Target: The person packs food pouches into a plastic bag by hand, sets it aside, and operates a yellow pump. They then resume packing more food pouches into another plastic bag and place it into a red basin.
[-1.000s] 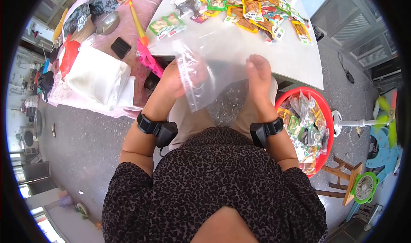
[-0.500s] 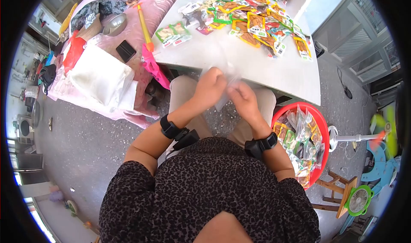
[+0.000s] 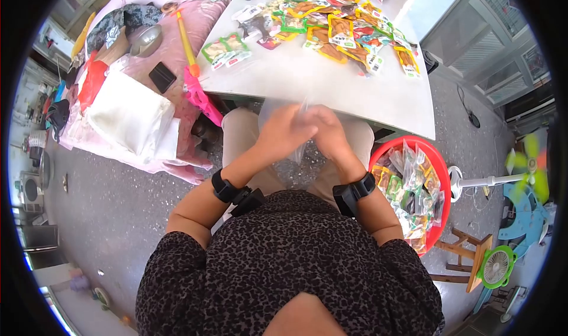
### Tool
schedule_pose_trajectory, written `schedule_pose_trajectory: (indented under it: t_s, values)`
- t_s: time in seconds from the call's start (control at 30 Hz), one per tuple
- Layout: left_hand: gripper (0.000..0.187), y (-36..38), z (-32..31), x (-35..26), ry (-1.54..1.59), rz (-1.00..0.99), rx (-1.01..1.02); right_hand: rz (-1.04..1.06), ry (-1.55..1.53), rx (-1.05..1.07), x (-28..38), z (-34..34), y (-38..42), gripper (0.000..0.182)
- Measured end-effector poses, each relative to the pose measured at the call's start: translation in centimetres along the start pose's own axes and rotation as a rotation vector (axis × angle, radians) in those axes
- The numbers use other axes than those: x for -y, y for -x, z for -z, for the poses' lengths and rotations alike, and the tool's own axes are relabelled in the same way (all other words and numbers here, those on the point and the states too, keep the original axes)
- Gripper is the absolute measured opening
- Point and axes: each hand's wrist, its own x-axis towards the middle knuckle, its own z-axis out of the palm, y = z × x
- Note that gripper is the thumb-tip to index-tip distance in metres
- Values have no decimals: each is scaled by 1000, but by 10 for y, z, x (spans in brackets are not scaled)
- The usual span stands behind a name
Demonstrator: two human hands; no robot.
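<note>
A clear plastic bag point(image 3: 300, 152) hangs between my hands, over my lap at the table's near edge. My left hand point(image 3: 286, 130) is closed on it, fingers pointing towards the right. My right hand point(image 3: 329, 131) grips the bag from the other side, its fingers bent and almost touching the left ones. Both hands are slightly blurred, and the film is so transparent that its outline is hard to follow. Nothing can be made out inside it. Beyond the hands, a pile of small snack packets point(image 3: 340, 31) covers the far part of the white table point(image 3: 266, 78).
At my right stands a red tub point(image 3: 442, 176) full of bagged packets. A pedestal fan point(image 3: 526, 164) and a wooden stool point(image 3: 473, 253) are farther right. On the pink-covered surface to the left lie a stack of white plastic sheets point(image 3: 127, 114), a phone-like black object point(image 3: 163, 77) and a metal bowl point(image 3: 146, 40).
My hands have come closer together and slightly lower, with the palms turned more inward. The bag has shifted with them. The whole view has moved a little.
</note>
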Motion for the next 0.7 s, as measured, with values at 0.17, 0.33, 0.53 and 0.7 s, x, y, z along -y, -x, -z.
schedule_pose_trajectory:
  t_s: [0.17, 0.33, 0.53, 0.7]
  values:
    - [17, -5, 18, -7, -52, -43, 18, -102, -121, 95, 4, 6, -9, 8]
    - [15, -22, 57, -19, -581, -291, -273, -13, 94, 23, 12, 1, -33, 8]
    - [22, -56, 78, -42, -892, -673, -401, 153, 101, -105, 22, -21, -70, 7]
    - [13, -83, 63, -9, -959, -618, -232, 127, 153, -153, 3, -13, -95, 8]
